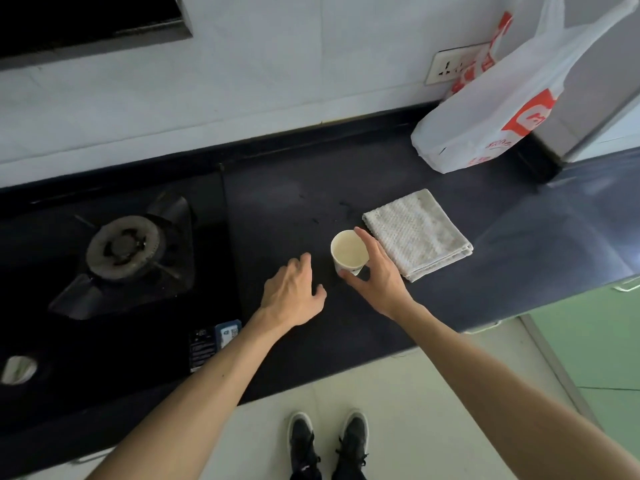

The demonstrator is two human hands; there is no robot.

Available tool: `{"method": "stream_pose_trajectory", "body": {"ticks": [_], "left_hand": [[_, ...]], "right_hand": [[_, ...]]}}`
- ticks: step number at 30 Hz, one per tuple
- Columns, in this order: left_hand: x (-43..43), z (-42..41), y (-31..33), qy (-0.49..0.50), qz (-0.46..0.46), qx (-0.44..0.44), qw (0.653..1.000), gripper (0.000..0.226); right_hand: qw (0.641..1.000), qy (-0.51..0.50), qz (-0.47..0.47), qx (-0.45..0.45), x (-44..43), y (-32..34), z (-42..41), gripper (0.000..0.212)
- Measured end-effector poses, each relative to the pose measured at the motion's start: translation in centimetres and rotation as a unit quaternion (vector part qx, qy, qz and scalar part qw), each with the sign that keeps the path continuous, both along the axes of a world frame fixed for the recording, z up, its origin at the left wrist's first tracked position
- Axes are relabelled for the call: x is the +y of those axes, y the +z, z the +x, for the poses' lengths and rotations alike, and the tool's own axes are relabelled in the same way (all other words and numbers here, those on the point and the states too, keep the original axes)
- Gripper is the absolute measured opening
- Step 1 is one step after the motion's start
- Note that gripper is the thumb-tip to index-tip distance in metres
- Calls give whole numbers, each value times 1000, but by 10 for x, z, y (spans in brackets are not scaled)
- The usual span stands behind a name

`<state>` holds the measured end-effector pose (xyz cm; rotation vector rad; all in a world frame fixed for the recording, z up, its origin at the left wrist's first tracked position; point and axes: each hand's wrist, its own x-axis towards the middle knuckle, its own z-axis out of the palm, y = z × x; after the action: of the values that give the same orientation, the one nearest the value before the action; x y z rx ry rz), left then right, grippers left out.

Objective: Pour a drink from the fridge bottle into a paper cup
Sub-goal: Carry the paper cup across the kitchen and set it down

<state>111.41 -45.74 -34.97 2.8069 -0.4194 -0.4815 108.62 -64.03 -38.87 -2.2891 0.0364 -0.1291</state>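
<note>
Head view: the right hand (375, 275) curls its thumb and fingers around the one white paper cup (349, 252), which stands upright on the dark surface (287, 209); the left hand (294, 294) hovers open and empty just beside it. One folded grey cloth (419, 235) lies beyond the right hand, one white-and-red plastic bag (485, 126) farther off. No bottle shows, so fetching it likely comes next.

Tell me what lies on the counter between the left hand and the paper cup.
Nothing: in the head view, only bare dark counter separates the left hand from the paper cup, which the right hand grips.
</note>
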Motion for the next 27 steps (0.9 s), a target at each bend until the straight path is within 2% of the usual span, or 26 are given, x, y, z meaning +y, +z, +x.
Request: {"method": "stream_pose_trajectory", "body": {"ticks": [4,7,9,11,14,18,22,27], "left_hand": [[-2,6,2,49,-62,45,996,60],[-6,16,7,134,-158,124,970,54],[-9,24,15,212,-263,192,922,45],[-13,31,25,283,-374,262,844,36],[-13,41,42,326,-478,326,747,42],[-7,53,66,332,-571,380,648,58],[0,62,90,316,-624,403,590,68],[11,70,114,284,-658,417,559,72]], "right_hand": [[999,-24,45,-13,5,2,4,74],[997,-30,76,-17,8,15,10,74],[996,-28,87,-21,10,28,15,74],[995,-22,92,-27,10,44,21,75],[995,-7,95,-43,10,66,31,74],[994,4,96,-60,9,91,40,75],[992,6,97,-78,9,115,48,75],[991,8,115,-75,11,146,57,75]]}}
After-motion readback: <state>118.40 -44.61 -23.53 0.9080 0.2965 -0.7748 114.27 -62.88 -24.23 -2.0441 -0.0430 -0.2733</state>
